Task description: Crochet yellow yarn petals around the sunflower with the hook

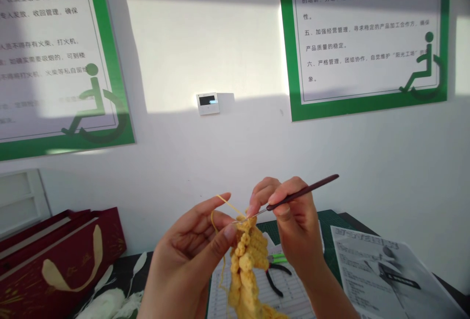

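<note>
My left hand (198, 245) pinches the top edge of a yellow crochet piece (251, 260), whose bumpy length hangs down below the fingers. Yellow yarn (230, 203) runs over the raised left index finger, and a loose strand drops beside the piece. My right hand (293, 221) holds a crochet hook (304, 191) with a dark maroon handle, pen-like. The hook's thin metal tip is at the top of the crochet piece, close to the left thumb. Whether the tip passes through a stitch is too small to tell.
Pliers (275, 280) with black handles lie on a printed sheet (293, 302) behind the work. A green cutting mat (330, 250) and a paper leaflet (389, 270) are at right. Maroon gift bags (69, 265) and white floral pieces (110, 304) stand at left.
</note>
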The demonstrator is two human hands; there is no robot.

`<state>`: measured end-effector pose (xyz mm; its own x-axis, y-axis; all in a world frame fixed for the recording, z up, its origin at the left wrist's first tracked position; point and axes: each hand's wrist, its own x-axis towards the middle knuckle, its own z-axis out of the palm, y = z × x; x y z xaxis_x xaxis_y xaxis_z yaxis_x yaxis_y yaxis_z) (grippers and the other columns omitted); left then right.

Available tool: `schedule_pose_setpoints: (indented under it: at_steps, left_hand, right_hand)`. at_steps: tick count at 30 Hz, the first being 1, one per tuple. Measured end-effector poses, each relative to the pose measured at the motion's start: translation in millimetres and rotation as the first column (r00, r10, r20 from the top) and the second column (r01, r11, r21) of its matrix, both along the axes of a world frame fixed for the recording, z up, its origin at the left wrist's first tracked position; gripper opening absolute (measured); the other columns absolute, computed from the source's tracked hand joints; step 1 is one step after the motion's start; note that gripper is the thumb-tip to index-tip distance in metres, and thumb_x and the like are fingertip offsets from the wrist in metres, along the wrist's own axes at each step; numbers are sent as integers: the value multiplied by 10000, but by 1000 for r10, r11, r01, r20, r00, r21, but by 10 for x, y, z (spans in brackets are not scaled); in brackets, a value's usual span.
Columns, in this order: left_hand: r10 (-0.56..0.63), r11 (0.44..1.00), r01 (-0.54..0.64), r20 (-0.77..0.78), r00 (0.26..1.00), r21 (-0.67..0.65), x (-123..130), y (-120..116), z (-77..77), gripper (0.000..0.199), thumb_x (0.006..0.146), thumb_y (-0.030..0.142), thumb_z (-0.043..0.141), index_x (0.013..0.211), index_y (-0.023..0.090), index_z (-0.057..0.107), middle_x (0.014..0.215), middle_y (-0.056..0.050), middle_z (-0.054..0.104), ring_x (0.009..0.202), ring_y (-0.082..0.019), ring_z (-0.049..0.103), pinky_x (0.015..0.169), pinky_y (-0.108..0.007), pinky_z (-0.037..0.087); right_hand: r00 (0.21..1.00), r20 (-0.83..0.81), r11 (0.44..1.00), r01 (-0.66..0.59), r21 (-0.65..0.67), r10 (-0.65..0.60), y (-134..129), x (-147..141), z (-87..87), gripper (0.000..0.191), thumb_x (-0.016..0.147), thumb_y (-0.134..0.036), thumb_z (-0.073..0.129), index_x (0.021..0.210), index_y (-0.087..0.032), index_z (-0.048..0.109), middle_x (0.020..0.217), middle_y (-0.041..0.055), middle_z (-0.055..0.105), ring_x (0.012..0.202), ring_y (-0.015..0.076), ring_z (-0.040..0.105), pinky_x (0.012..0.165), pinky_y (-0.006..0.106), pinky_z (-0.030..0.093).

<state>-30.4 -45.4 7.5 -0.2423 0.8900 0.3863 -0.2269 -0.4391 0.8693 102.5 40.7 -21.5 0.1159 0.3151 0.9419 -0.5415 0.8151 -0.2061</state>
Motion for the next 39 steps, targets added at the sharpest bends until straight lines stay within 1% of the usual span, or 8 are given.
schedule_pose_setpoints:
  at_steps: [16,19,24,26,29,35,37,39]
  left_hand:
    - [12,999,-11,-33,999,43,-38,40,-44,334,713,169,923,1033,205,835,736,-25,769,712,-161,720,689,-221,585]
    - [78,995,-76,-28,997,58,-15,48,-63,338,683,179,940,1004,208,839,726,-27,780,690,-153,723,671,-201,588]
    - [266,958,-265,8,964,113,103,12,-101,342,606,206,978,921,240,847,716,-11,795,693,-165,751,669,-182,611]
    - [307,942,-306,13,952,136,139,-1,-107,349,601,207,982,920,253,848,733,-10,803,731,-169,762,708,-179,615]
    - [228,966,-231,40,973,119,148,-1,-88,399,605,199,983,977,249,845,733,-17,804,713,-160,750,694,-178,610]
    - [2,999,4,144,990,-42,109,39,-25,477,665,173,953,1122,213,821,747,-29,772,704,-144,707,726,-222,606]
    - [-35,997,45,164,986,-57,115,42,-22,484,675,174,948,1139,204,816,742,-21,757,680,-132,688,724,-227,608]
    - [-30,998,39,168,985,-51,136,37,-24,484,676,172,947,1141,193,811,756,-21,757,693,-132,693,724,-217,606]
  right_hand:
    - [946,100,935,284,211,-309,-16,152,29,89,1048,-295,544,972,-263,576,825,11,776,853,223,657,867,483,496]
    - [839,120,815,466,345,-531,-91,207,65,128,1038,-191,542,928,-250,573,890,-17,788,885,189,683,937,488,458]
    - [516,-66,425,765,484,-854,-237,159,79,248,887,0,604,790,-228,591,840,-37,770,848,153,663,940,434,432]
    - [472,-124,370,804,465,-873,-255,119,63,262,850,24,611,786,-230,598,830,-30,766,839,154,663,913,417,444]
    - [552,-174,452,795,404,-815,-211,92,38,219,901,-27,629,852,-239,617,874,-33,763,853,162,669,898,426,460]
    - [842,-129,776,534,336,-524,37,53,-12,70,983,-217,639,928,-245,605,797,-17,654,767,171,622,729,393,508]
    - [846,-173,766,531,362,-505,71,17,-41,108,980,-210,637,889,-248,592,793,-23,662,752,166,621,718,387,506]
    - [745,-255,654,665,361,-616,47,-24,-73,131,975,-172,624,870,-248,607,812,-21,689,742,159,628,737,392,488]
